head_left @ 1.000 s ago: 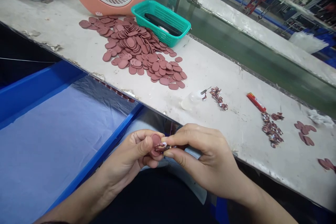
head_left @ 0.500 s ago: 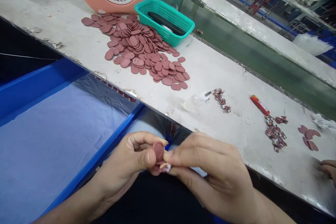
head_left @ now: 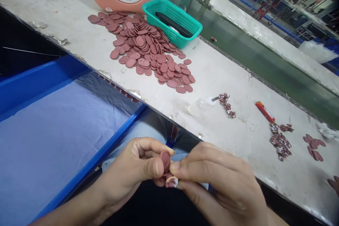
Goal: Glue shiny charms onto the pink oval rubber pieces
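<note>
Low in the view, my left hand [head_left: 140, 166] is closed around a small oval reddish-brown piece [head_left: 165, 160], with its thumb pressed on the side. My right hand [head_left: 219, 180] pinches between thumb and forefinger at the same spot, where a small curled scrap with white and orange [head_left: 172, 181] juts out below the oval. The two hands nearly touch, and part of what they grip is hidden by the fingers. Beyond them on the table [head_left: 217, 70] lies a large heap of similar oval pieces [head_left: 143, 42].
A green basket [head_left: 197, 32] with a dark object stands by an orange fan [head_left: 119, 6]. Near the middle are a clear bottle [head_left: 198, 106] and curled brown scraps [head_left: 280, 144]. A red box [head_left: 265, 112] lies rightward. At left is a blue bin [head_left: 79, 141] lined with sheeting.
My hands keep their grip and sit slightly lower and further right in view. The camera view has shifted a little. Another person's hand at the right edge is gone, and brown pieces show there.
</note>
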A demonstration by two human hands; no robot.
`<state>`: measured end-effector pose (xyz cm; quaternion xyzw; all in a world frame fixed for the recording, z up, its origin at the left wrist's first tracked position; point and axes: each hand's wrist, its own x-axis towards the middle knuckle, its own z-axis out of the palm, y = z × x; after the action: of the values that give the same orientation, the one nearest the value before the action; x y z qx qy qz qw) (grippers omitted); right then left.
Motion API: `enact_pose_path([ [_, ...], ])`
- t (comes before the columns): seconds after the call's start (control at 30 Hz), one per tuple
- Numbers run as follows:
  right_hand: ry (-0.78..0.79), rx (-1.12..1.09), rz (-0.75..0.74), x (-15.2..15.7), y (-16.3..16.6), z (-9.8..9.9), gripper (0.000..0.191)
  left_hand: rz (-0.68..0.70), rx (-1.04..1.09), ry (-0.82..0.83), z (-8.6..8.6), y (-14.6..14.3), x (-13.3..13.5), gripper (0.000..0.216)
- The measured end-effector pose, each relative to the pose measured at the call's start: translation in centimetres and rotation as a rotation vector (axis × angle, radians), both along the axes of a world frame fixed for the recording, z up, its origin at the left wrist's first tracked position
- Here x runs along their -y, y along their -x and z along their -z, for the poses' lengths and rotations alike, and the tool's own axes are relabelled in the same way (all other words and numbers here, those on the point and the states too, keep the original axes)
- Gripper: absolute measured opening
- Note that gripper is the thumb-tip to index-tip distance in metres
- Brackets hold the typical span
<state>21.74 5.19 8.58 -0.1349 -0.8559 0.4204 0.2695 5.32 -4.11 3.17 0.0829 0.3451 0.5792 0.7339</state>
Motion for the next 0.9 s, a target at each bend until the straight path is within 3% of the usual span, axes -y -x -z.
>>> enact_pose_path([
  [0.37,0.030,-0.007,-0.015,-0.3,0.5,0.6,0.020,0.025,-0.005,0.082,1.1,0.3,-0.1,0.036],
  [0.5,0.049,0.017,0.021,-0.4,0.1,0.8,0.052,0.049,0.070,0.043,1.9,0.5,-0.1,0.032],
  [0.53,0.055,0.022,0.031,-0.5,0.0,0.9,0.052,0.050,0.085,0.053,2.0,0.6,-0.1,0.030],
  [0.7,0.090,0.009,0.025,-0.9,0.4,1.7,0.018,0.054,0.121,0.063,2.1,0.5,-0.4,0.031],
  [0.9,0.142,-0.020,0.046,-0.9,1.0,2.3,0.008,0.029,0.157,0.132,1.8,0.2,-0.6,0.030],
])
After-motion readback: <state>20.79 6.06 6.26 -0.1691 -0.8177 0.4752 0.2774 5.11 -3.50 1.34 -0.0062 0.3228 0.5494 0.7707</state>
